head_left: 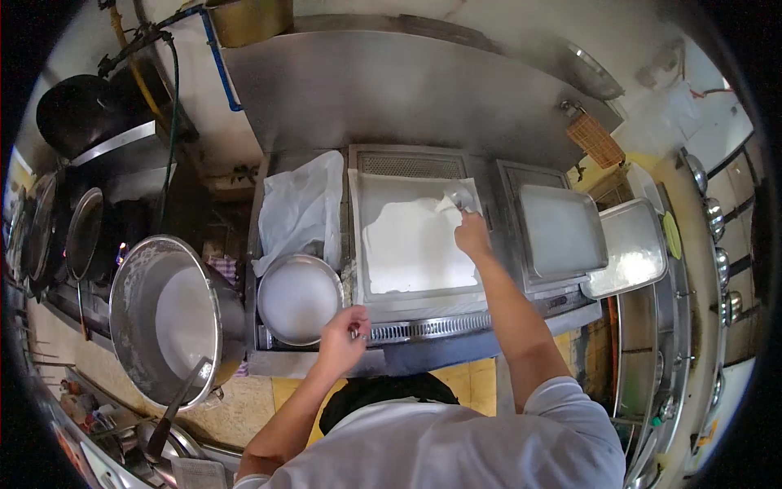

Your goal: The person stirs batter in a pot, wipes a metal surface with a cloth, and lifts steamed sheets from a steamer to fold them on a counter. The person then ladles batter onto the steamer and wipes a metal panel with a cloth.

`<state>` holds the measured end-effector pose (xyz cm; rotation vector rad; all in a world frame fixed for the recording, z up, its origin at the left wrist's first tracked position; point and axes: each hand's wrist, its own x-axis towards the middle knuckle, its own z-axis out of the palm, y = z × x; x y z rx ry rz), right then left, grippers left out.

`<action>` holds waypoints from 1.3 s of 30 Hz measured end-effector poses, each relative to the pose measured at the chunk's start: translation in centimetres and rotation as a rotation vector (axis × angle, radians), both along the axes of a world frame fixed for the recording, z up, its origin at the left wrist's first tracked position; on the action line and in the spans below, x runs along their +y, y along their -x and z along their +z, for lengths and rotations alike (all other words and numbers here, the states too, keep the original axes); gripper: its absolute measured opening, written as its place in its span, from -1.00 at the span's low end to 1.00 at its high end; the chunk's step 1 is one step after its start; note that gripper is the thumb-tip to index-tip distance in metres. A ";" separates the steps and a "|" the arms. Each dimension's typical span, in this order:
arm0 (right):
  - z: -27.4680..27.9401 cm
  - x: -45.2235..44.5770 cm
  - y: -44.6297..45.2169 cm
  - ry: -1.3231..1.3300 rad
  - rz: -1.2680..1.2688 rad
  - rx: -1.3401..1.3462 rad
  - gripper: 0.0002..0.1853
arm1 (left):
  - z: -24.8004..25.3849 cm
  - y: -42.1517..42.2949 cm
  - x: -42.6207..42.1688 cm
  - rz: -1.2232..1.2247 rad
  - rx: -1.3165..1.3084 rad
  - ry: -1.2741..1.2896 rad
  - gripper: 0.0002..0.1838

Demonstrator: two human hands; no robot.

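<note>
My right hand [472, 235] grips a metal ladle [459, 197] over the upper right part of a cloth-lined steamer tray [379, 306]. White batter [419, 244] covers much of the cloth in that tray, and the ladle's bowl is at the batter's upper edge. My left hand [346, 334] is at the tray's lower left corner, beside a round metal pan [262, 303] of white liquid. Its fingers are curled around a small dark object that I cannot make out. A crumpled white cloth [301, 208] lies behind the round pan.
At the left is a large pot [122, 326] of white liquid with a dark-handled ladle [167, 428] leaning on its rim. To the right are a rectangular tray [599, 232] and a shiny metal tray [635, 253]. A wicker basket [595, 138] hangs at the back right.
</note>
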<state>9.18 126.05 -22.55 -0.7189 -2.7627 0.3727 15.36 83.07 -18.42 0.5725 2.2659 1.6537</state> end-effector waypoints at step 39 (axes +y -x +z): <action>5.3 1.3 -16.4 0.598 -0.065 0.368 -0.50 | -6.2 9.7 33.7 -0.389 0.663 0.945 0.21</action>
